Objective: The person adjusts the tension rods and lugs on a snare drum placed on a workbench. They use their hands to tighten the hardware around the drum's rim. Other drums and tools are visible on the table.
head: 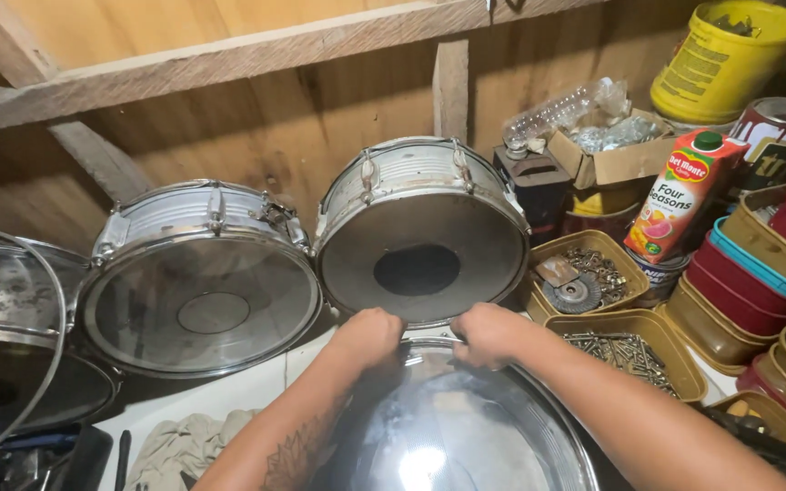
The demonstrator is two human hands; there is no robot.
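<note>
A snare drum with a clear, shiny head is held at the lower centre of the frame, its far rim gripped by both hands, apparently to steady or turn it against the body. The left hand is closed over the rim just left of centre, and the right hand is closed over it just to the right; the two fists lie near each other but apart, fingers curled over the hoop so that the fingertips are hidden. Directly above the hands, a second drum with a dark spot on its head is tipped on its side against the wooden wall, its lower edge close to the knuckles, so little room is left for pushing forward. To its left a third drum is leaned the same way, and at the left edge of the frame a loose metal hoop and further drum are crowded in. A crumpled cloth is spread at the lower left. On the right, movement is bounded by yellowish trays of screws and hardware, a juice carton, stacked red and teal containers, a cardboard box and a yellow bucket in the upper right. The freest room appears to lie toward the viewer, at the bottom of the frame.
</note>
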